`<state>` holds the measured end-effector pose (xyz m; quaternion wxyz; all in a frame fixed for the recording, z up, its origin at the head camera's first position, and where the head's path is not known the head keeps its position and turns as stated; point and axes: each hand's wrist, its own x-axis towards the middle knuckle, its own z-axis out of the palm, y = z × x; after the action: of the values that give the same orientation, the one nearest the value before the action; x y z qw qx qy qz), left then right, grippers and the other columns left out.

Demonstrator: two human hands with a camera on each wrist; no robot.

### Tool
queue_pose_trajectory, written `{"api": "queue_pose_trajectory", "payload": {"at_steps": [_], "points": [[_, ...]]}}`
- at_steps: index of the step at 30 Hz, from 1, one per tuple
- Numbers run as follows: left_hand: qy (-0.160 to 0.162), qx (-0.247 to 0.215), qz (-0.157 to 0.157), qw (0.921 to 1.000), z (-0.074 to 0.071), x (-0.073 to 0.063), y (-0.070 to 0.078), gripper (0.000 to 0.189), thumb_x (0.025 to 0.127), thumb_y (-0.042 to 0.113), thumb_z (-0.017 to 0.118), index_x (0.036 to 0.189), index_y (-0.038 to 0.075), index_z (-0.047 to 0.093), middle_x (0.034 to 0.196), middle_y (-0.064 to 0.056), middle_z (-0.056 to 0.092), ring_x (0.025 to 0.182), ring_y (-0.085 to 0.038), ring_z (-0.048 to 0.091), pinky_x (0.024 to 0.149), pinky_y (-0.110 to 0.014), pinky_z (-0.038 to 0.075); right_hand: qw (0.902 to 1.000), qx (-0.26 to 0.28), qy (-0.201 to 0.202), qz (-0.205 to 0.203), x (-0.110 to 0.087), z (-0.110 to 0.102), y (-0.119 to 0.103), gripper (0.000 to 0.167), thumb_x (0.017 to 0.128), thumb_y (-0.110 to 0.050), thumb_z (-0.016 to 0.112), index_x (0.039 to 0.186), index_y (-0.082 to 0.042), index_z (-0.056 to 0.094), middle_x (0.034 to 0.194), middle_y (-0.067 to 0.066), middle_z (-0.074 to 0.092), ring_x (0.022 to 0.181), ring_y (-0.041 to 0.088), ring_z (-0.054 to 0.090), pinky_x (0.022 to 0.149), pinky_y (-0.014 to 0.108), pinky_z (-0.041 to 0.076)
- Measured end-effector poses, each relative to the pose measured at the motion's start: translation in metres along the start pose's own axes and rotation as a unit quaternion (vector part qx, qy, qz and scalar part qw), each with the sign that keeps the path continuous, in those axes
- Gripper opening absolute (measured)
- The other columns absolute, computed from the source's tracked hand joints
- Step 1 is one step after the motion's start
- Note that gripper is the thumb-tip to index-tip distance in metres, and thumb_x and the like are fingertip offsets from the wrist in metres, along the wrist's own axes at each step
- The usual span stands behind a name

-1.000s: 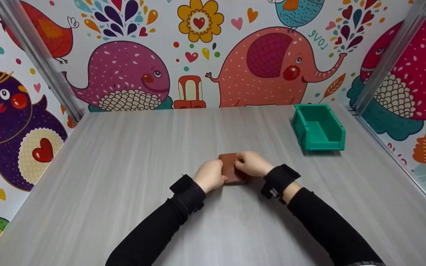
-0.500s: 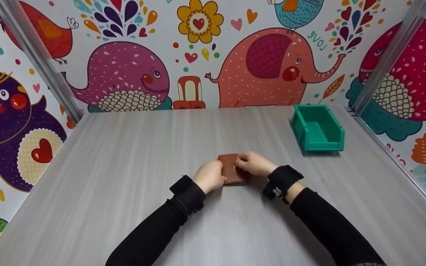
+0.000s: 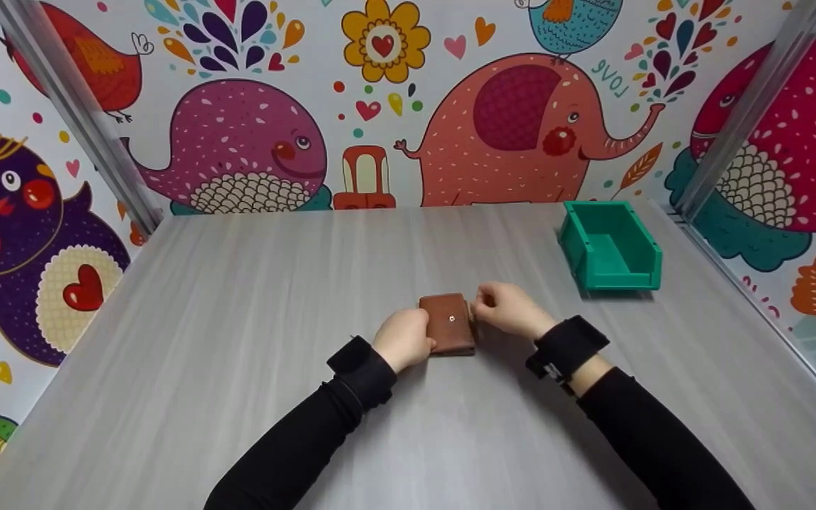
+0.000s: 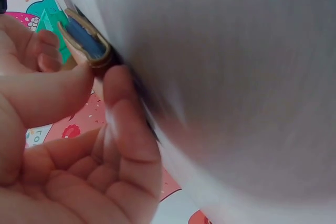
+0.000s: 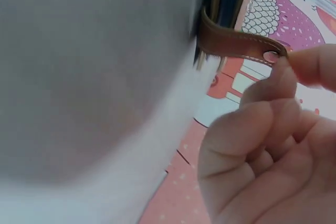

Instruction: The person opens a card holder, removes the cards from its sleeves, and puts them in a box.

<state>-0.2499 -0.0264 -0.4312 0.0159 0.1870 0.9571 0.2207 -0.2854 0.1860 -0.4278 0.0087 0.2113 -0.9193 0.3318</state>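
Note:
A brown leather wallet (image 3: 445, 326) lies on the table, a small metal snap showing on its upper face. My left hand (image 3: 403, 338) grips its left edge between thumb and fingers; the left wrist view shows the wallet (image 4: 86, 38) end-on, with a dark blue inside. At the wallet's right side my right hand (image 3: 511, 309) pinches the tip of its closure strap (image 5: 236, 43). The strap stands out from the wallet, unfastened, with a round snap near its end. Part of the wallet's left side is hidden under my left hand.
A green plastic bin (image 3: 612, 248) stands at the back right of the grey wood-grain table (image 3: 273, 283). Printed cartoon walls close off the back and both sides, with metal posts at the corners.
My right hand has moved to the right off the wallet's face, drawing the strap away and uncovering the snap. My left hand keeps its grip in the same place.

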Motion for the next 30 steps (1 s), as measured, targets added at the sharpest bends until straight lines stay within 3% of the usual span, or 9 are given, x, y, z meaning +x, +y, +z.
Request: {"api": "queue_pose_trajectory", "payload": {"at_steps": [6,12,30], "points": [[0.004,-0.001,0.001,1.0000,0.000,-0.001,0.000,0.018,0.085,0.012,0.075,0.089,-0.001,0.063,0.088,-0.016,0.067,0.080,-0.030,0.063,0.076,-0.042,0.051,0.9969,-0.042,0.040,-0.052,-0.005,-0.005,0.005,0.009,0.084,0.001,0.062,0.085,-0.005,0.056,0.069,0.000,0.047,0.062,0.015,0.042,0.061,0.033,0.036],[0.004,0.003,0.007,1.0000,0.001,0.000,-0.001,0.018,0.085,0.013,0.075,0.088,0.000,0.063,0.086,-0.014,0.066,0.079,-0.029,0.063,0.076,-0.042,0.051,0.9897,-0.090,0.054,-0.097,-0.007,-0.006,0.006,0.012,0.081,0.007,0.064,0.080,-0.005,0.064,0.071,0.006,0.051,0.067,0.018,0.044,0.063,0.034,0.038],[0.007,-0.003,0.008,0.9999,0.000,-0.001,-0.001,0.018,0.084,0.012,0.075,0.083,0.002,0.061,0.080,-0.012,0.064,0.073,-0.026,0.060,0.072,-0.040,0.050,0.9879,-0.140,0.023,-0.064,-0.012,-0.006,0.016,0.013,0.080,-0.001,0.077,0.075,-0.008,0.067,0.072,0.002,0.060,0.067,0.019,0.054,0.064,0.038,0.047]]}}
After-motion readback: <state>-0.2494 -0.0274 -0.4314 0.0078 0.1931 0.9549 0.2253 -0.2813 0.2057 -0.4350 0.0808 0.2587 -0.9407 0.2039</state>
